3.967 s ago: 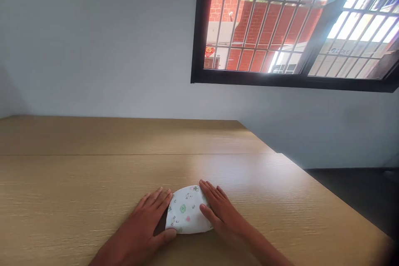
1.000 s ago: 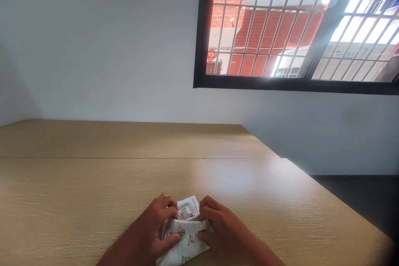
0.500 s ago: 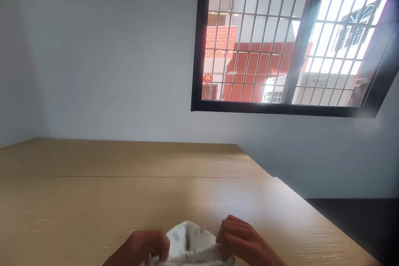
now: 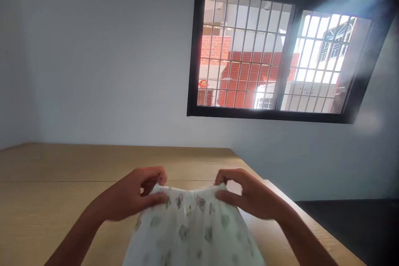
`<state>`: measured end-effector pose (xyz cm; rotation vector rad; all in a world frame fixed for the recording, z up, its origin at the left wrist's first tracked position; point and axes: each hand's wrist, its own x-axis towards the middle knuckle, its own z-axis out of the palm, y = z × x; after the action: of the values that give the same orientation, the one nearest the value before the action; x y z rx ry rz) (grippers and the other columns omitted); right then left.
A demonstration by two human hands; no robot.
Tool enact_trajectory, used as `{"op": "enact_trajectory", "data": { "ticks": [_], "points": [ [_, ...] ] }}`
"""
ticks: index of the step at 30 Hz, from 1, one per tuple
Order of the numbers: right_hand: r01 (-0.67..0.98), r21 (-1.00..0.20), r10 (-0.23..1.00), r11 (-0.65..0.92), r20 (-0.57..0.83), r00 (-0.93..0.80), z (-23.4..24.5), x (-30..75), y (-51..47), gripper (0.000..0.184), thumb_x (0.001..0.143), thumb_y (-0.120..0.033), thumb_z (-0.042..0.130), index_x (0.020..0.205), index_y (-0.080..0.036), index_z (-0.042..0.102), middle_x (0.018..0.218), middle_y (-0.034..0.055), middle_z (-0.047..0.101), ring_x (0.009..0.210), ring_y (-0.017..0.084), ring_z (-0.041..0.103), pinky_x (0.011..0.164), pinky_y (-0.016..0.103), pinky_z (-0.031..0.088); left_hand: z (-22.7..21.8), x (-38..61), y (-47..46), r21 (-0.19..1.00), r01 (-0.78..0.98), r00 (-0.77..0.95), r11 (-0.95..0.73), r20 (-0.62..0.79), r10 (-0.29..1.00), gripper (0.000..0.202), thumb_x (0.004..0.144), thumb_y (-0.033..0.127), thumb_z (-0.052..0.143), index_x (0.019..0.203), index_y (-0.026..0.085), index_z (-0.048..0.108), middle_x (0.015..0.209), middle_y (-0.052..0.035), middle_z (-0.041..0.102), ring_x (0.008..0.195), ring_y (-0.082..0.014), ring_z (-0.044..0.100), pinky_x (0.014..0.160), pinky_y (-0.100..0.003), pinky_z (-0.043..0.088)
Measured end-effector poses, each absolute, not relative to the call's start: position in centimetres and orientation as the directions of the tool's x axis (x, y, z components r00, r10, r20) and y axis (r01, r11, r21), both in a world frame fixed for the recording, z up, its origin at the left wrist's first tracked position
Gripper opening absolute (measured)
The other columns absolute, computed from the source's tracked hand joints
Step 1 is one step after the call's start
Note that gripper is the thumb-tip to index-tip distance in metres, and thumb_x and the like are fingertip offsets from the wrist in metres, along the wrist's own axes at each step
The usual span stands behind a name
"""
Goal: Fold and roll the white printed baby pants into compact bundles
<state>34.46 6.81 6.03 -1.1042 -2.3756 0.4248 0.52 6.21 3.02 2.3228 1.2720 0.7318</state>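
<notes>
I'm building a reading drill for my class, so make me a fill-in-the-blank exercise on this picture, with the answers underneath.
1. The left hand grips one end of the cloth's gathered edge, and the ____ grips the other.
2. Behind its printed pattern, the cloth is coloured ____.
3. The brick seen through the window is coloured ____.
4. The grain on the table makes its surface look like ____.

Missing words: right hand; white; red; wood.
</notes>
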Motion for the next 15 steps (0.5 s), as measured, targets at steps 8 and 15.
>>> {"op": "enact_trajectory", "data": {
  "ticks": [8,15],
  "points": [
    [0.786,-0.533,0.949,0.313,0.197,-0.244,-10.3,33.2,15.8,0.014,0.080,-0.011,0.050,0.089,-0.019,0.057,0.107,0.0103,0.063,0.088,0.021,0.064,0.081,0.035,0.051,-10.5,3.1,10.4,0.387,0.893,0.250,-0.230,-0.002,0.968,0.048,0.081,0.018,0.055,0.129,0.020,0.058,0.138,-0.0114,0.056,0.131,-0.0282,0.048,0.112,-0.043,0.036],
    [0.613,-0.325,0.687,0.720,0.209,-0.696,-13.9,30.3,17.3,0.034,0.090,-0.023,0.053,0.122,-0.032,0.063,0.139,0.0002,0.057,0.131,0.021,0.048,0.109,0.038,0.036,-14.9,4.1,9.7,0.250,0.957,0.180,-0.149,-0.105,0.978,0.061,0.097,0.050,0.030,0.152,0.024,0.037,0.160,-0.0028,0.030,0.147,-0.0324,0.026,0.118,-0.061,0.022]
  ]
}}
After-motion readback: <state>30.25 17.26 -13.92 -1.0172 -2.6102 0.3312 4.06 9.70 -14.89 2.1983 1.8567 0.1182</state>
